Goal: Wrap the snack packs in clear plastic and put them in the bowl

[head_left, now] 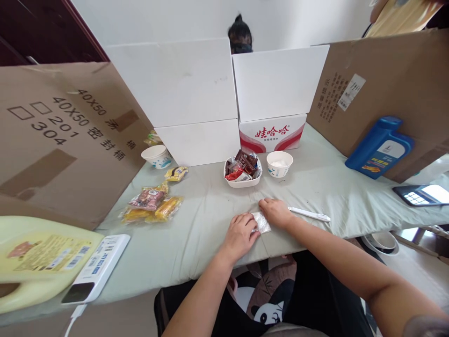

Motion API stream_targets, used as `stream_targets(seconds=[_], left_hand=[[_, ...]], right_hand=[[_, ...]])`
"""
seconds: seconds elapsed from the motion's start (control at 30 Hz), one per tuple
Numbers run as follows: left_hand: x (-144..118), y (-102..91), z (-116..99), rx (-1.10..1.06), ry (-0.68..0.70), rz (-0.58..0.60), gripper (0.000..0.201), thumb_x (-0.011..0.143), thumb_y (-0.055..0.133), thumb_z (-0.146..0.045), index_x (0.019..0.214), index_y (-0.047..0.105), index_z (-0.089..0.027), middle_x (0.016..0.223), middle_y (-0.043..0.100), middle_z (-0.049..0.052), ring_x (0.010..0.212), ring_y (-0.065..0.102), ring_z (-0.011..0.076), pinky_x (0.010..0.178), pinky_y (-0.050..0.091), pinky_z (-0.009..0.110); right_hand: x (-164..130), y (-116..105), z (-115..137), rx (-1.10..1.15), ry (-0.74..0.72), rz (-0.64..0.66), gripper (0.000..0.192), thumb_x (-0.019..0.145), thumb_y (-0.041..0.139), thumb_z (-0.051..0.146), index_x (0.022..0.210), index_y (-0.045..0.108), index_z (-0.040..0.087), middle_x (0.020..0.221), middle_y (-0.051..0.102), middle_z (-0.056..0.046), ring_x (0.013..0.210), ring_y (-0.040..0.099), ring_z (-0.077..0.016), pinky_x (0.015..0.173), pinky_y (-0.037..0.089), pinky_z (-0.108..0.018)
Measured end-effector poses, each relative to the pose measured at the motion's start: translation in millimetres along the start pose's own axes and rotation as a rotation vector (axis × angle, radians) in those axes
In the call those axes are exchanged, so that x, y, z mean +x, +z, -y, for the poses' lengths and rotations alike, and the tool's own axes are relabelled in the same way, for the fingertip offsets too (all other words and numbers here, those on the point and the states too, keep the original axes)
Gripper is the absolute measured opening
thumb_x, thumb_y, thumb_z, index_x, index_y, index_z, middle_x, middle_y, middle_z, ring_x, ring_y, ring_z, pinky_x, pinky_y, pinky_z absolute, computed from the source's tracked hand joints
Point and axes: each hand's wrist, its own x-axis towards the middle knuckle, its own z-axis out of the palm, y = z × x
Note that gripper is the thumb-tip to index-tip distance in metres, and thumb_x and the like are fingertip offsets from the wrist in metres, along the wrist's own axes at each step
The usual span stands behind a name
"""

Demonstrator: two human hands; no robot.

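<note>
A small silvery foil wrapper (261, 222) lies flat on the pale green cloth near the table's front edge. My left hand (240, 235) presses on its near left side with curled fingers. My right hand (276, 211) rests on its far right side, fingers bent down onto it. A white pen (310, 214) lies just right of my right hand. Behind the hands stand a white heart-shaped bowl (243, 181) of wrapped sweets and a white paper cup (279, 164).
Snack packets (151, 204) lie at left, a second paper cup (156, 156) behind them. A yellow jug (33, 259) and a white power strip (94, 269) sit near left. White boxes (196, 98), cardboard walls, a blue bottle (380, 148) and a phone (421, 194) ring the table.
</note>
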Motion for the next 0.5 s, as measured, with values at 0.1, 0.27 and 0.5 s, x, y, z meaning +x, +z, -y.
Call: stream_targets(seconds=[0.1,0.27,0.5], left_hand=[[-0.4,1.2,0.6,-0.016,-0.026,-0.001,0.016,0.081,0.067,-0.021,0.096,0.062,-0.022,0.11,0.063,0.006,0.108,0.056,0.0239,0.094,0.042,0.043],[-3.0,-3.2,10.1,-0.058,-0.021,0.027,0.012,0.081,0.066,-0.02,0.093,0.064,-0.021,0.113,0.065,0.006,0.109,0.059,0.023,0.097,0.042,0.043],[-11.9,-33.2,41.7,0.003,-0.1,0.055,0.014,0.08,0.061,-0.009,0.077,0.066,-0.022,0.101,0.07,0.002,0.105,0.06,0.0236,0.093,0.043,0.043]], right_hand=[[-9.4,-3.9,-3.3,0.031,-0.035,-0.104,0.02,0.094,0.043,0.017,0.103,0.06,0.013,0.103,0.062,-0.015,0.098,0.055,-0.0249,0.083,0.043,-0.035],[-38.1,6.7,8.3,0.256,-0.388,-0.125,0.015,0.091,0.049,0.018,0.1,0.061,0.016,0.099,0.063,-0.009,0.095,0.052,-0.0205,0.086,0.045,-0.033],[-45.2,8.8,11.5,0.113,-0.462,-0.004,0.033,0.089,0.05,0.015,0.12,0.061,0.022,0.11,0.06,-0.009,0.099,0.049,-0.0224,0.088,0.043,-0.036]])
